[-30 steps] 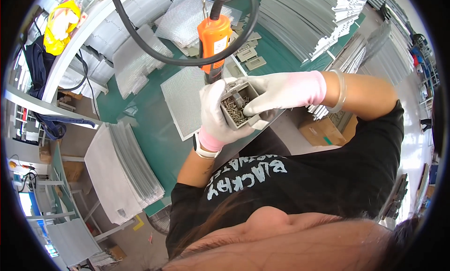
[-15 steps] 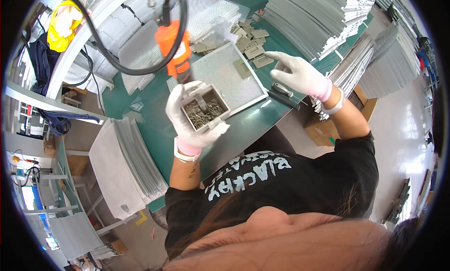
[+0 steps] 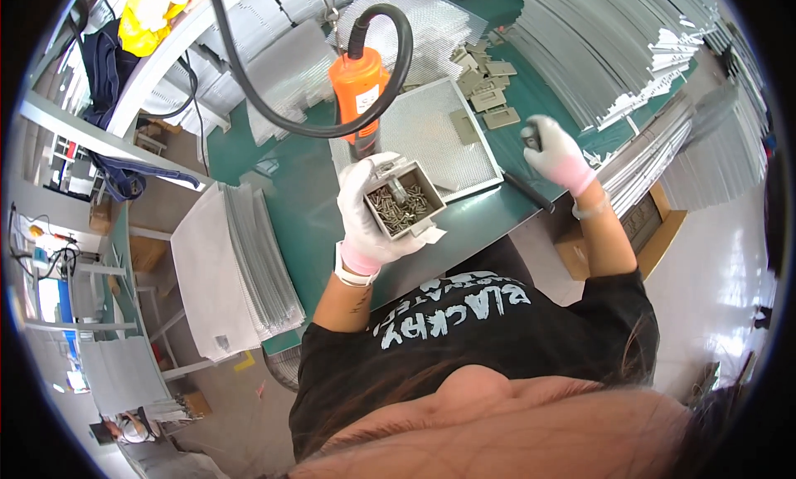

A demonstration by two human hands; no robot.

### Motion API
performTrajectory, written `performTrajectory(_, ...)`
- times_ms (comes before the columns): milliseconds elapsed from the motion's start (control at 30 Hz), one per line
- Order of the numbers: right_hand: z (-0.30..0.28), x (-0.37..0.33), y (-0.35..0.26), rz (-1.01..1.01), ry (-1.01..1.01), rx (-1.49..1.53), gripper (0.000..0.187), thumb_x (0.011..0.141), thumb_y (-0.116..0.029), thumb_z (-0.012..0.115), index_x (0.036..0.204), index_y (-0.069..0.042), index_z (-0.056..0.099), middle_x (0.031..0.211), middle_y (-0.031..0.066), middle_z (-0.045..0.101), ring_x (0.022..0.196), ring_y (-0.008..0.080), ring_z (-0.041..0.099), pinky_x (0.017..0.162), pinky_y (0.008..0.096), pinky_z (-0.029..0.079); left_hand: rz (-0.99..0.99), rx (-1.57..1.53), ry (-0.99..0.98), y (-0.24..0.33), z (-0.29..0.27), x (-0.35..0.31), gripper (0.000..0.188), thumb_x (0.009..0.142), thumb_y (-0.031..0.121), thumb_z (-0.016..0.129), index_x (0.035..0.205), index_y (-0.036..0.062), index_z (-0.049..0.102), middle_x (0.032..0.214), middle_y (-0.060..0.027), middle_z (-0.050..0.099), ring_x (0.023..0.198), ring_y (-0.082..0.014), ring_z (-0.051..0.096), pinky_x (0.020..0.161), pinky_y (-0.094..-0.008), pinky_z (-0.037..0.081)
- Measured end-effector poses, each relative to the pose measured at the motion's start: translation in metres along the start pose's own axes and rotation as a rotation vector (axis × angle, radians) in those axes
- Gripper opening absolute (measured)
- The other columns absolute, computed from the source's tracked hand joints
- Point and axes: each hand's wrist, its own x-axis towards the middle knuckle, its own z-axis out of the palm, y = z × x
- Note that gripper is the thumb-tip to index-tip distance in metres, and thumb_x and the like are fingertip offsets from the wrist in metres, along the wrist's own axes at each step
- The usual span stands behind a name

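Note:
My left hand, in a white glove, is closed round a small grey open box filled with short metal screws. A metal piece stands among the screws against the box's inner wall. Just behind the left hand hangs an orange power screwdriver, its lower end partly hidden by the fingers. My gloved right hand is closed on a dark grey tool handle, raised over the table's right side; the rest of the tool is hidden. Between the hands lies a white-framed mesh panel with a beige plate on it.
Several beige plates are heaped beyond the panel on the green table. A black rod lies by the right edge. Stacked panels stand at the left and far right. A thick black cable loops above the table.
The right hand, earlier open with fingers extended, has closed on the grey-handled tool that lay beside the black rod. The view has shifted; the left hand still holds the box of screws.

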Motion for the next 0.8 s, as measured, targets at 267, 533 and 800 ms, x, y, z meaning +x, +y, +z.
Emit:
performTrajectory(267,-0.035,-0.029,-0.144,-1.056,0.303,0.965,0.017,0.086,-0.003,0.063,0.091,-0.006,0.047,0.09,0.007,0.055,0.069,0.0171,0.059,0.054,0.025,0.047,0.042,0.018,-0.007,0.005,0.029,0.003,0.114,0.063,0.041,0.095,0.147,0.0015,0.03,0.124,-0.0178,0.057,0.104,-0.0305,0.057,0.089,-0.0424,0.046)
performTrajectory(533,-0.021,-0.033,-0.138,-1.138,0.207,0.647,0.036,0.085,-0.028,0.077,0.099,-0.005,0.052,0.102,0.0131,0.065,0.078,0.0243,0.063,0.06,0.0363,0.052,0.029,0.151,-0.06,0.009,0.02,0.001,0.116,0.067,0.04,0.094,0.151,0.0037,0.023,0.128,-0.0222,0.053,0.108,-0.0284,0.062,0.089,-0.0406,0.054)
performTrajectory(800,-0.041,-0.021,-0.157,-0.573,0.146,1.042,0.036,0.077,0.012,0.052,0.11,-0.001,0.046,0.087,0.0187,0.061,0.062,0.02,0.061,0.057,0.0322,0.055,-0.017,0.029,-0.03,0.016,0.023,-0.004,0.119,0.06,0.043,0.095,0.149,0.0018,0.028,0.125,-0.0186,0.058,0.103,-0.0331,0.057,0.092,-0.0456,0.044)
